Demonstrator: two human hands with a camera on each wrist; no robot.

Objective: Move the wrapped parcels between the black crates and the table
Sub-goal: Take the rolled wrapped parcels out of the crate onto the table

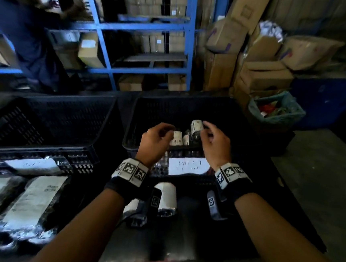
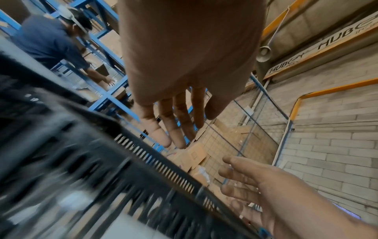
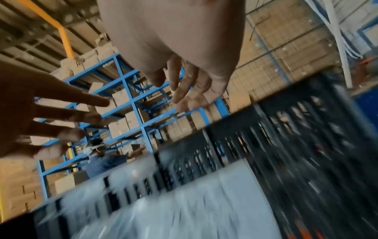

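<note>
Both my hands hover over the right black crate [image 1: 180, 108], fingers loosely spread and holding nothing. My left hand [image 1: 160, 135] is just left of a small rolled parcel [image 1: 176, 138] with a white label. My right hand [image 1: 212, 135] is just right of another rolled parcel [image 1: 196, 127]; whether it touches the parcel is unclear. The wrist views show my left hand [image 2: 175, 126] and right hand [image 3: 184, 87] empty above the blurred crate rim [image 2: 163, 163]. One rolled parcel [image 1: 166, 197] and several flat wrapped parcels [image 1: 34, 202] lie on the dark table [image 1: 178, 246].
A second black crate [image 1: 64, 117] stands to the left. A white handwritten label [image 1: 187, 166] is on the right crate's front. Behind are blue shelving [image 1: 145, 28] with cartons, another person [image 1: 19, 34] at the shelves, stacked cardboard boxes [image 1: 257, 65] and a lined waste bin [image 1: 274, 110].
</note>
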